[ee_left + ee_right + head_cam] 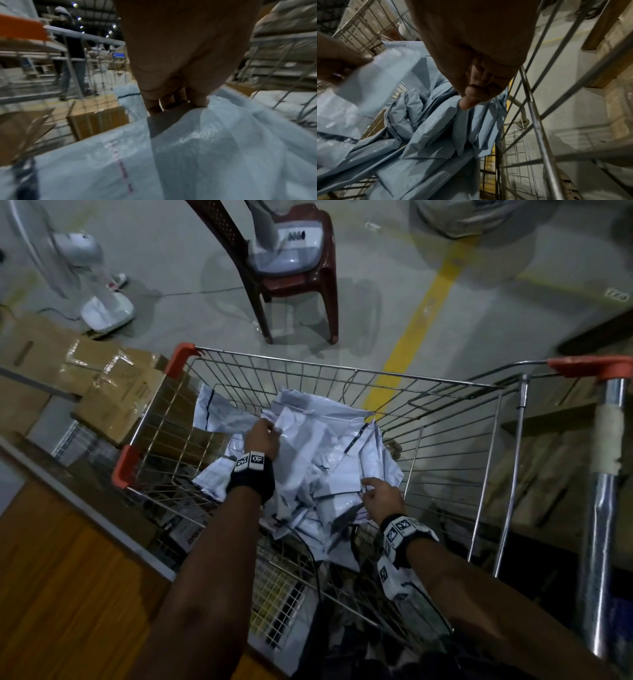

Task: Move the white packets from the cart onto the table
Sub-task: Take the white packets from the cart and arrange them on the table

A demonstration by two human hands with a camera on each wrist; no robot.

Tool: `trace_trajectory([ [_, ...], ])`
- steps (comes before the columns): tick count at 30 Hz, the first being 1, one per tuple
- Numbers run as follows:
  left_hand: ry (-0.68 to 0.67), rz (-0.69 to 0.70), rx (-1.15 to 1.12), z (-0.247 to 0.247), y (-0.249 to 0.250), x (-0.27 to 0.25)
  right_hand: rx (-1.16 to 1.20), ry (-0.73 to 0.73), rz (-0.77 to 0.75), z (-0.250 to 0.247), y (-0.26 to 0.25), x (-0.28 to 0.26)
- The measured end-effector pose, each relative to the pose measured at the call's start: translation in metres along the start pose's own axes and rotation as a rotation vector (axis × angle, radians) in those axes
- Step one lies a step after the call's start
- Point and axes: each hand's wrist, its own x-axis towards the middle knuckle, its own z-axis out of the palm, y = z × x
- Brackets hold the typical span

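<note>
1. Both forearms reach down into the cart (342, 369).
2. Left hand (262, 436) deep in the pile, fingers curled, gripping a white packet (214, 142).
3. Right hand (382, 501), fingers loosely bent, fingertips (467, 104) touching the packets (325, 446).
4. All packets heaped inside the cart.

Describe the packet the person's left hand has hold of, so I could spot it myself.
Start at the wire cart with orange corners, heaped with white packets. Follow the left hand to the far side of the heap: the packet its fingers pinch is the crumpled one raised above the flatter ones around it.
</note>
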Motion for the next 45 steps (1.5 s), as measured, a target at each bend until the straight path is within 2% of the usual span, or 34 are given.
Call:
trace_trajectory([
  [3,-0.088,-0.117,-0.005,0.017,-0.031,-0.003,0.01,0.004,0.009,-0.008,-0.01,-0.008],
  [7,-0.178,-0.106,-0.013,0.033,-0.058,-0.022,0.052,0.005,0.056,-0.02,-0.025,-0.014],
  [11,-0.234,-0.106,0.071,0.042,-0.055,-0.034,0.112,0.078,0.088,-0.027,-0.04,-0.017],
  [16,-0.216,-0.08,0.245,0.047,-0.037,-0.027,0.069,0.031,0.094,-0.009,-0.04,-0.006],
  [20,-0.201,-0.139,0.243,0.049,-0.023,-0.033,-0.02,-0.033,0.095,-0.011,-0.05,0.003],
  [24,-0.163,-0.167,0.195,0.054,-0.025,-0.039,0.025,-0.073,0.082,-0.025,-0.061,-0.003],
  [31,-0.142,-0.229,0.116,0.057,-0.033,-0.045,0.039,0.157,-0.062,-0.084,-0.084,-0.041],
  [35,-0.156,-0.233,0.08,0.051,-0.025,-0.047,0.288,0.18,-0.219,-0.111,-0.082,-0.059],
  [40,-0.136,-0.231,0.044,0.051,-0.021,-0.05,0.511,0.347,-0.379,-0.13,-0.089,-0.088],
  [42,-0.135,-0.229,0.049,0.051,-0.021,-0.052,0.577,0.419,-0.417,-0.13,-0.086,-0.1],
  [45,-0.16,-0.221,0.073,0.049,-0.022,-0.053,0.688,0.503,-0.373,-0.118,-0.072,-0.114],
])
